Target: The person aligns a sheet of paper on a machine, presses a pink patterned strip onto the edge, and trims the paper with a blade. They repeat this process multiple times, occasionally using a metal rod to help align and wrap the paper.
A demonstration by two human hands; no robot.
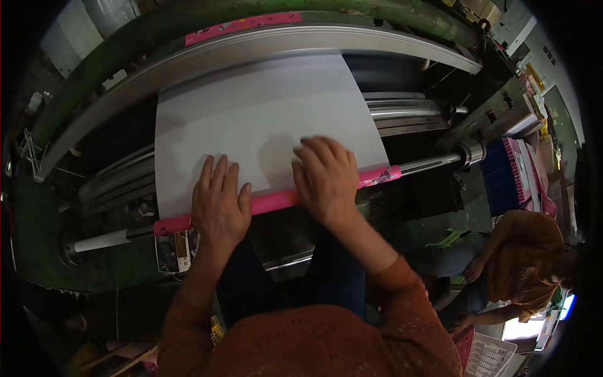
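A wide white sheet (239, 119) stretches from under a metal bar down to a pink printed roll (273, 201) on a steel shaft (433, 164). My left hand (220, 201) lies flat, palm down, over the left part of the roll, its fingertips on the sheet. Farther right, my right hand (328, 179) rests across the roll with its fingers bent and apart, the fingertips raised a little over the sheet. Neither hand holds anything that I can see. The undersides of both palms are hidden.
A long metal bar (264, 43) crosses the machine behind the sheet. Steel rollers (408, 113) lie to the right. A small box of items (173, 252) sits below the roll's left end. At the right sits another person (524, 264), near a white basket (490, 352).
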